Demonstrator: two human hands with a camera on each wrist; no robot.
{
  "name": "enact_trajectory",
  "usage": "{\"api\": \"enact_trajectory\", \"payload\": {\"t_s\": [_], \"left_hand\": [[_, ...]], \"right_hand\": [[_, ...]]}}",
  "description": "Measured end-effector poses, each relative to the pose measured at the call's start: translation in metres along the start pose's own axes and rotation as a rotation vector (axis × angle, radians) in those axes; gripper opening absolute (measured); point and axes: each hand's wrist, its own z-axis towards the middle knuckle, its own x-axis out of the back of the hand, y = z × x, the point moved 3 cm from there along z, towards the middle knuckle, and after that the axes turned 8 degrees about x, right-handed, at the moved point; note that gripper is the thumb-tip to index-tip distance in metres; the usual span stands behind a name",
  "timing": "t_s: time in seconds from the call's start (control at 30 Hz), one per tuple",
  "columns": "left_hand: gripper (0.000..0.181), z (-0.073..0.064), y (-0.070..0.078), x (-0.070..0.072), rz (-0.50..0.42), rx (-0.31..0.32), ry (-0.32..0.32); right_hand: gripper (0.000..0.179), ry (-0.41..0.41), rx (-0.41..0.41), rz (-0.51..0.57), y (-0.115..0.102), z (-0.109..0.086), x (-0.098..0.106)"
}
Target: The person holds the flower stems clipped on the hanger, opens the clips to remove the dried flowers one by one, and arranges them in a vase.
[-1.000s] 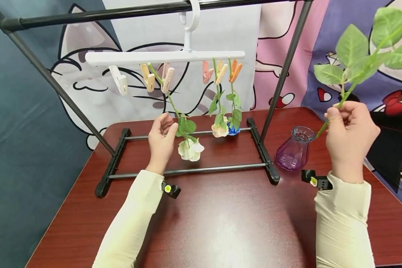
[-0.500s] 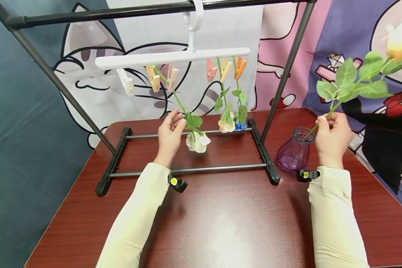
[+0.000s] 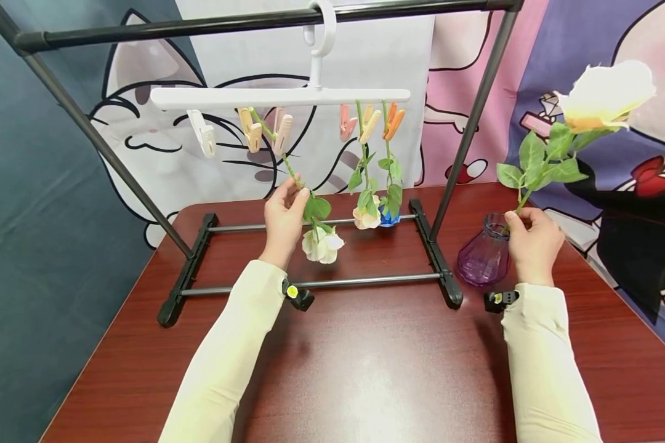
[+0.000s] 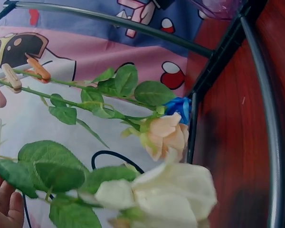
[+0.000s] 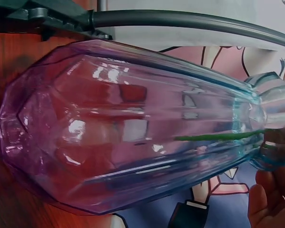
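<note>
In the head view my right hand (image 3: 534, 245) pinches the green stem of a white rose with a yellow-orange base (image 3: 606, 98). Its bloom points up, beside the purple glass vase (image 3: 483, 255). Through the glass in the right wrist view, the stem end (image 5: 218, 137) shows inside the vase neck. My left hand (image 3: 284, 219) is at the stem of a cream-white rose (image 3: 322, 245), which hangs head down from a pale pink clothespin (image 3: 281, 134). A leaf (image 4: 12, 176) partly covers my left fingers in the left wrist view, hiding whether they pinch the stem.
A white hanger (image 3: 227, 97) with several clothespins hangs from a black rack (image 3: 199, 27). A peach rose (image 3: 367, 215) and a blue rose (image 3: 388, 215) hang at its right. The rack's base bars (image 3: 366, 282) lie on the red-brown table (image 3: 399, 363).
My right hand has moved left and down with its rose, bringing the stem into the vase mouth; the bloom has swung into view. My left hand has shifted right, closer to the hanging rose's stem.
</note>
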Motion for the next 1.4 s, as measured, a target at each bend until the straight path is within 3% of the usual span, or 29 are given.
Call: {"api": "enact_trajectory", "payload": {"t_s": [0.2, 0.43, 0.6, 0.9, 1.2, 1.4], "left_hand": [[0.027, 0.001, 0.005, 0.000, -0.051, -0.050, 0.042], [0.022, 0.003, 0.014, 0.004, 0.003, -0.139, 0.100], [0.019, 0.003, 0.016, 0.003, 0.015, -0.137, 0.087], [0.014, 0.000, 0.016, 0.001, 0.095, -0.154, 0.071], [0.013, -0.001, 0.018, -0.001, 0.092, -0.177, 0.053], [0.011, -0.002, 0.017, -0.002, 0.114, -0.204, 0.053]], "right_hand": [[0.027, 0.001, 0.066, -0.003, -0.003, -0.002, -0.002], [0.024, -0.011, 0.155, -0.030, -0.006, 0.000, 0.000], [0.022, -0.025, 0.184, -0.022, -0.008, 0.001, 0.000], [0.032, -0.239, 0.129, -0.142, -0.008, 0.004, -0.001], [0.032, -0.384, 0.292, -0.271, -0.016, 0.012, -0.001], [0.028, -0.474, 0.242, -0.294, -0.019, 0.016, -0.002]]}}
